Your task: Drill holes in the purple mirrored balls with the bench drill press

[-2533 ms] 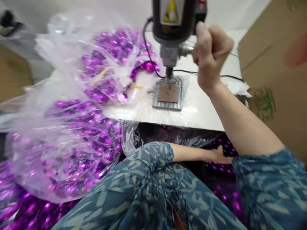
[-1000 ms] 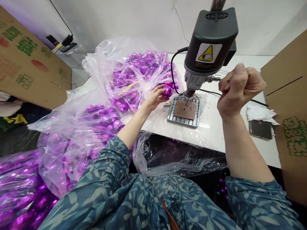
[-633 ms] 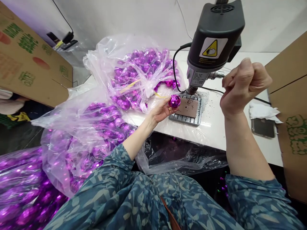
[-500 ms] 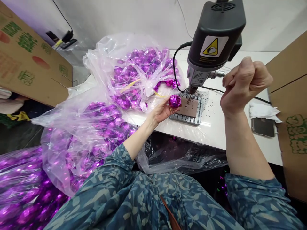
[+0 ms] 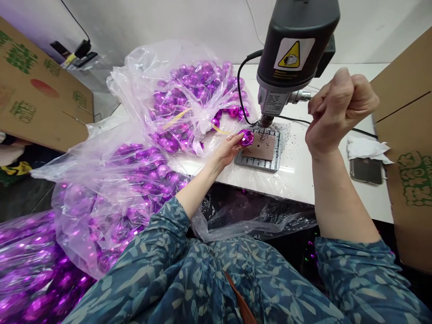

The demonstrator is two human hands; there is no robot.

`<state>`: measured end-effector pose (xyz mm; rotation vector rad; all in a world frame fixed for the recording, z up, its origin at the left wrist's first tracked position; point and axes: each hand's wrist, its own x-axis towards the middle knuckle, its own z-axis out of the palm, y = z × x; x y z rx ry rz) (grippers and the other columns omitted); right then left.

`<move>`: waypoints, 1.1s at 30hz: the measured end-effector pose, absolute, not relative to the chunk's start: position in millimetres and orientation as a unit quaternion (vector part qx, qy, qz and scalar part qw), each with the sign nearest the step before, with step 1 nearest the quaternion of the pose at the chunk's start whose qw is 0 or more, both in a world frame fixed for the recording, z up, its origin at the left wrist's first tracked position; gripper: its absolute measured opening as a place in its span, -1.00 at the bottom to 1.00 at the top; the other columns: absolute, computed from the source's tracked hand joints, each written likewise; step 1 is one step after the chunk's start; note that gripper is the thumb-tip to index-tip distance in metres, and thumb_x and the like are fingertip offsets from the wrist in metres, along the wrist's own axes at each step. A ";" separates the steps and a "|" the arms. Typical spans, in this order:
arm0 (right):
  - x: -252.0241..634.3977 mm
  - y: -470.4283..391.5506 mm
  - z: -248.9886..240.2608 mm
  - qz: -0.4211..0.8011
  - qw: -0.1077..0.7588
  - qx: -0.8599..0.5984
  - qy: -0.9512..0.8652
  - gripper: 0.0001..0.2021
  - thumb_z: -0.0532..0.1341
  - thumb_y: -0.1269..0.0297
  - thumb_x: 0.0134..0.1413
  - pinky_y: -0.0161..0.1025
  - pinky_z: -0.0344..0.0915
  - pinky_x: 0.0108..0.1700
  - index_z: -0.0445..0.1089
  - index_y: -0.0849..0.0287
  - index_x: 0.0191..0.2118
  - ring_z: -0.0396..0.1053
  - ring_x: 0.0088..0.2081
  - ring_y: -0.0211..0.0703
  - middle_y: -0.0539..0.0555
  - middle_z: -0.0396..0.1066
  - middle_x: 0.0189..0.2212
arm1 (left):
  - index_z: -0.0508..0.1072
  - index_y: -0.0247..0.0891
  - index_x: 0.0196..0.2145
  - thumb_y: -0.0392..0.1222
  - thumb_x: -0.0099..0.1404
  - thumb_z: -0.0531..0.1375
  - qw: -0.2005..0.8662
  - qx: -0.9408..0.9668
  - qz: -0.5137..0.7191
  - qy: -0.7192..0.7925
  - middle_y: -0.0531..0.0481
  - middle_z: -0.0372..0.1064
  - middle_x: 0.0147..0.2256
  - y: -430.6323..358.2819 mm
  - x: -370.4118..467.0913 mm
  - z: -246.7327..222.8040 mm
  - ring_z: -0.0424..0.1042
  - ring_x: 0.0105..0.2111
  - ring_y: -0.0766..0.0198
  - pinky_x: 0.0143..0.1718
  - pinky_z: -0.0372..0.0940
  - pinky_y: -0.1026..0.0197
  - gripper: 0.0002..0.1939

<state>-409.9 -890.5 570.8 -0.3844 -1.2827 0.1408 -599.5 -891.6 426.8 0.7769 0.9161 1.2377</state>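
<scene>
Not much room mid-frame: drill press head (image 5: 297,45) hangs just over the plate (image 5: 261,148). Left hand (image 5: 227,150) pinches a purple ball (image 5: 246,137) at the plate's left edge. Right hand (image 5: 339,112) is fisted, upper right, apparently round the lever.

Faceted purple ball (image 5: 246,137); black drill head (image 5: 297,40) with yellow warning label (image 5: 290,47); blue leaf-patterned sleeves (image 5: 158,265); white table (image 5: 324,180).

Single head-worn view: looks forward and down from close range over blue-patterned sleeves (image 5: 175,274) onto white desk (image 5: 303,180); drill press (image 5: 293,49) ahead at far centre.
</scene>
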 end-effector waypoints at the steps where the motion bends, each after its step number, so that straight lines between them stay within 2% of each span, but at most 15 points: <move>1: -410.3 -891.4 571.1 0.066 0.781 -0.178 -0.595 -0.28 0.25 -0.15 0.32 -0.48 -0.12 -0.55 -0.16 0.24 -0.57 0.10 -0.68 -0.62 -0.17 -0.12 -0.75 | 0.64 -0.23 -0.10 -0.13 0.37 0.41 0.642 0.355 0.543 0.408 -0.08 0.66 -0.06 -887.7 -598.3 423.7 0.64 0.10 0.19 0.21 0.49 0.09 -0.81; 4: -411.4 -894.2 572.2 0.074 0.777 -0.183 -0.598 -0.28 0.25 -0.16 0.31 -0.46 -0.10 -0.55 -0.14 0.23 -0.58 0.07 -0.68 -0.63 -0.16 -0.05 -0.74 | 0.64 -0.24 -0.07 -0.11 0.29 0.48 0.625 0.384 0.544 0.408 -0.07 0.69 -0.05 -879.7 -592.4 417.6 0.65 0.08 0.19 0.17 0.49 0.16 -0.71; 7: -411.7 -896.0 572.7 0.067 0.773 -0.191 -0.601 -0.25 0.24 -0.23 0.29 -0.42 -0.08 -0.55 -0.15 0.22 -0.59 0.04 -0.68 -0.60 -0.15 -0.05 -0.75 | 0.62 -0.25 -0.02 -0.13 0.31 0.48 0.605 0.401 0.549 0.416 -0.08 0.70 -0.04 -877.1 -583.3 416.6 0.65 0.05 0.20 0.12 0.50 0.20 -0.68; 14: -412.3 -898.0 572.1 0.057 0.766 -0.209 -0.605 -0.23 0.21 -0.29 0.31 -0.39 -0.03 -0.52 -0.16 0.21 -0.59 0.03 -0.67 -0.57 -0.13 -0.08 -0.73 | 0.57 -0.25 0.00 -0.28 0.27 0.49 0.562 0.435 0.548 0.440 -0.06 0.68 -0.09 -874.9 -567.1 420.8 0.64 0.05 0.15 0.21 0.49 0.05 -0.64; 18: -413.9 -899.4 573.6 0.041 0.760 -0.251 -0.598 -0.19 0.13 -0.42 0.23 -0.41 -0.06 -0.52 -0.23 0.20 -0.58 0.02 -0.67 -0.61 -0.14 -0.12 -0.74 | 0.57 -0.25 0.03 -0.30 0.24 0.49 0.520 0.485 0.535 0.456 -0.08 0.66 -0.08 -872.3 -565.0 418.0 0.62 0.07 0.12 0.22 0.45 0.05 -0.59; 24: -413.4 -898.5 573.3 0.068 0.770 -0.198 -0.603 -0.21 0.22 -0.27 0.29 -0.44 -0.09 -0.53 -0.20 0.23 -0.59 0.05 -0.67 -0.62 -0.14 -0.09 -0.74 | 0.52 -0.20 0.14 -0.23 0.21 0.48 0.468 0.560 0.499 0.467 -0.14 0.59 0.14 -872.0 -561.1 412.1 0.54 0.15 0.09 0.23 0.40 0.09 -0.46; 29: -413.6 -898.0 571.8 0.057 0.772 -0.212 -0.597 -0.22 0.20 -0.30 0.28 -0.43 -0.05 -0.54 -0.22 0.20 -0.57 0.03 -0.67 -0.61 -0.15 -0.14 -0.74 | 0.53 -0.20 0.17 -0.21 0.24 0.49 0.377 0.624 0.468 0.499 -0.19 0.57 0.15 -878.6 -560.8 411.2 0.45 0.27 0.01 0.32 0.29 0.07 -0.44; 33: -414.3 -898.5 572.5 0.050 0.771 -0.223 -0.595 -0.21 0.19 -0.33 0.27 -0.43 -0.08 -0.54 -0.22 0.20 -0.57 0.01 -0.67 -0.61 -0.15 -0.14 -0.74 | 0.48 -0.22 0.18 -0.15 0.29 0.47 0.395 0.627 0.502 0.446 -0.20 0.53 0.17 -874.7 -559.2 398.2 0.48 0.24 0.05 0.36 0.29 0.04 -0.46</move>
